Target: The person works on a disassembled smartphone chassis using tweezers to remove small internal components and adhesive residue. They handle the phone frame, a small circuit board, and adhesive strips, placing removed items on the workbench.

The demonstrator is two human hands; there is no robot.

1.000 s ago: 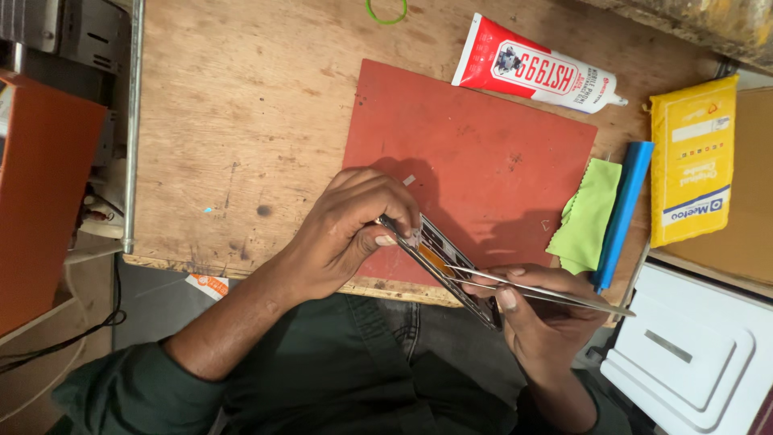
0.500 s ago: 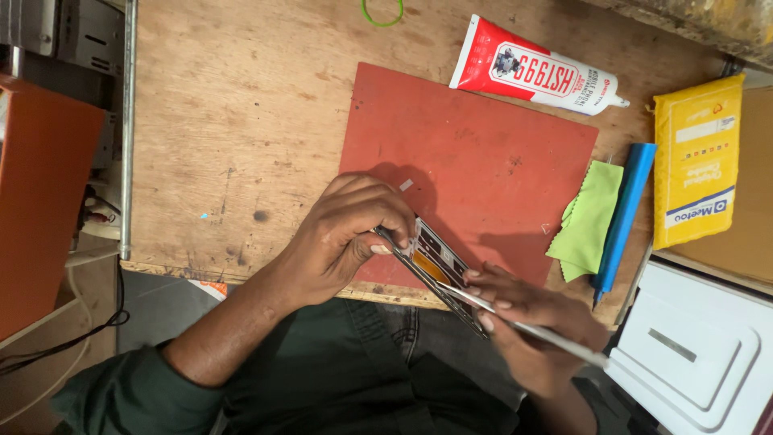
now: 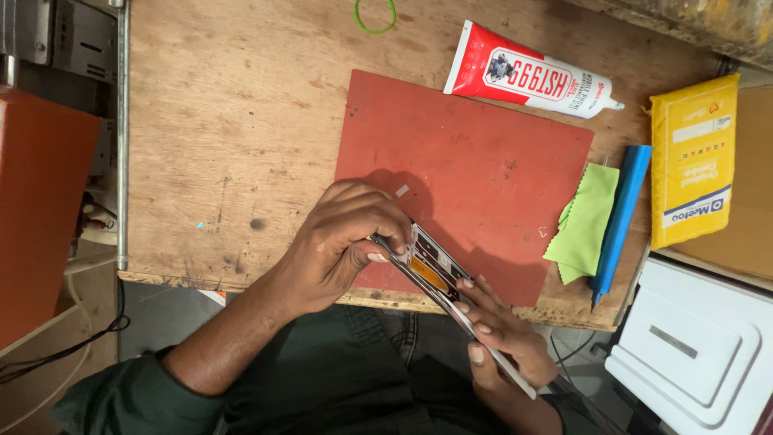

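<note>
Right hand (image 3: 503, 342) has slid lower and closer to the body than a second ago, and the thin light tool (image 3: 493, 354) it carries now runs down along the frame edge instead of sticking out sideways. Left hand (image 3: 346, 242) barely shifted, fingers curled tight around the upper end of one opened phone body (image 3: 431, 270), tilted on edge, inner parts and an orange patch facing up. It sits over the near edge of the red mat (image 3: 475, 161), partly past the rim of the wooden bench (image 3: 225, 121). Right fingers are pinched narrow on the tool and also touch the phone's lower end. Count on the bench: one red mat, one red-and-white adhesive tube (image 3: 527, 72) at the mat's far corner, one green cloth (image 3: 586, 221) just right of the mat, one blue stick-shaped tool (image 3: 620, 213) lying against the cloth, one yellow packet (image 3: 694, 157) further right, one green rubber band (image 3: 375, 16) at the far edge. Off the bench: one white box (image 3: 692, 354) lower right, one orange panel (image 3: 40, 201) far left. Two hands, both the person's own, dark green sleeves.
</note>
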